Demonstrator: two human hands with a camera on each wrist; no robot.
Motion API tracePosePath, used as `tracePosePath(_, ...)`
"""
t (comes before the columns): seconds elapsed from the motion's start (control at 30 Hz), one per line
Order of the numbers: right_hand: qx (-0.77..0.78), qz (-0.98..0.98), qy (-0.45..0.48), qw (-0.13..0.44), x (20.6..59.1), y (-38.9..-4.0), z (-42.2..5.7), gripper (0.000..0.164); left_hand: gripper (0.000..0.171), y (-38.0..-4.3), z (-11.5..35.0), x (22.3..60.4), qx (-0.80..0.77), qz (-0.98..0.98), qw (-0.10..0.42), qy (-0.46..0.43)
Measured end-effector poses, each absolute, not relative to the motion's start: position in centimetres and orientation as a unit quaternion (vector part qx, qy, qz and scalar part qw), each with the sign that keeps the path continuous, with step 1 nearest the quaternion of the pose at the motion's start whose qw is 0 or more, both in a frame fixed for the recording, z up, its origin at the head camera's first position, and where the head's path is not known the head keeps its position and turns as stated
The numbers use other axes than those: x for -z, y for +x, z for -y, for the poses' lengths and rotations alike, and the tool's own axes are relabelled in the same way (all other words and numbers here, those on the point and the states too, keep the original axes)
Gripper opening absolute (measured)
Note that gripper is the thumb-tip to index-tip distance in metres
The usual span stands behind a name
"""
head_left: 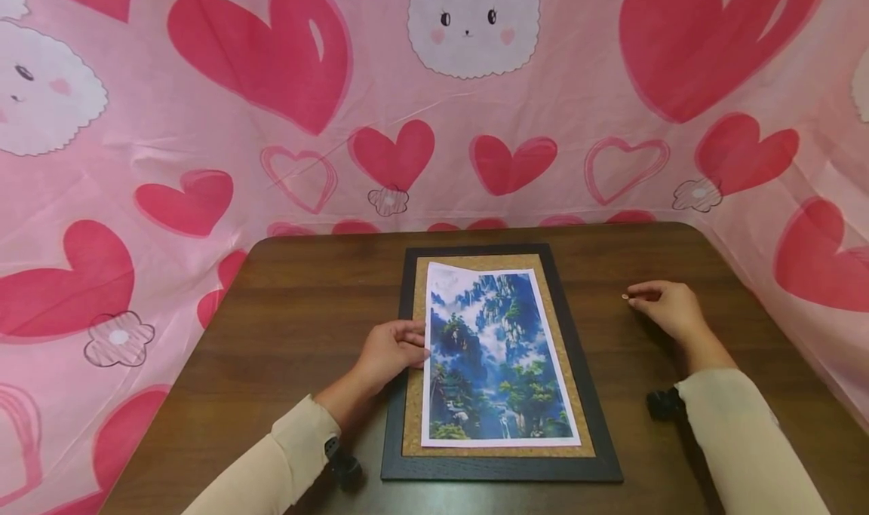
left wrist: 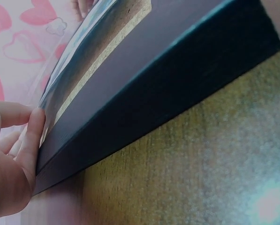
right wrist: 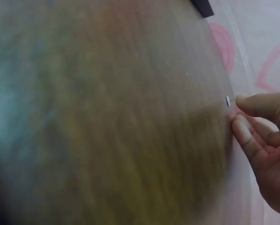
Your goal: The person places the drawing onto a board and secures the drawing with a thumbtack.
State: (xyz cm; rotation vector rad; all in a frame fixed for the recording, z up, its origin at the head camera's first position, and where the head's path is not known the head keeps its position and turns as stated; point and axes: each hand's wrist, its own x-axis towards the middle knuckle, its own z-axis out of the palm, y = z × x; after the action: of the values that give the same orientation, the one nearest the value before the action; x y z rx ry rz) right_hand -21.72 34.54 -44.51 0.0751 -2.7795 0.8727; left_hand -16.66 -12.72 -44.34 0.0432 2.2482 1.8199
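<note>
A printed landscape picture (head_left: 498,357) with a white border lies over a cork board (head_left: 475,452) that has a black frame (head_left: 502,468). My left hand (head_left: 394,351) pinches the picture's left edge between thumb and fingers; the left wrist view shows this hand (left wrist: 13,154) at the sheet's edge, beside the frame's raised side. To the right of the board, above the table, my right hand (head_left: 668,311) holds a small thumbtack (head_left: 625,297) at its fingertips. In the right wrist view the thumbtack (right wrist: 228,101) shows a flat head and a thin pin.
The board rests on a dark brown wooden table (head_left: 292,296). Pink cloth (head_left: 380,70) with red hearts hangs behind and at both sides. Small black devices are strapped at the left wrist (head_left: 346,470) and the right wrist (head_left: 664,404).
</note>
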Motion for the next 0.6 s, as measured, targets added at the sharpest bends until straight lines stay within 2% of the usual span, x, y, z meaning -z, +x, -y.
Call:
tracePosePath(0.33,-0.324,0.939,0.042,0.104,45.5,-22.9,-35.1,0.022,0.043,-16.6,12.7,44.3,-0.623,-0.773,0.124,0.016)
tracePosePath(0.6,-0.302,0.946,0.050,0.102,45.3,-23.2,-35.2,0.016,0.044,-16.6,12.7,44.4,-0.620,-0.775,0.126,0.013)
